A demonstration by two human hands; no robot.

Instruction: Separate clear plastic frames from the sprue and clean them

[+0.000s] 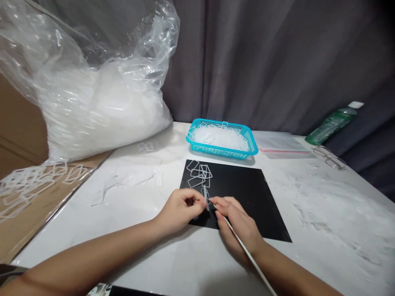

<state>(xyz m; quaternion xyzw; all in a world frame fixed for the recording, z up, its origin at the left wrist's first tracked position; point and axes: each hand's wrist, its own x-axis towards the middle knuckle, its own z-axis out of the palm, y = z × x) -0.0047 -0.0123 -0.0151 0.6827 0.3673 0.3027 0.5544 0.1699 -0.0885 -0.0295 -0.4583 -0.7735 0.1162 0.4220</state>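
Over the near left part of a black sheet [247,197], my left hand [183,207] pinches a small white rectangular frame [205,196] between thumb and fingertips. My right hand [239,222] is closed round a long thin pale stick [247,251], held like a pen. The stick's tip meets or nearly meets the frame; I cannot tell which. Just beyond my fingers, several loose white frames [199,173] lie overlapping on the sheet's upper left corner.
Behind the sheet stands a blue basket [222,153] filled with white pieces. A large clear bag [105,111] of white material rests at left, by cardboard [77,193] with scattered frames. Zip bags [282,144], eyeglasses [331,158] and a green bottle [333,123] are at right.
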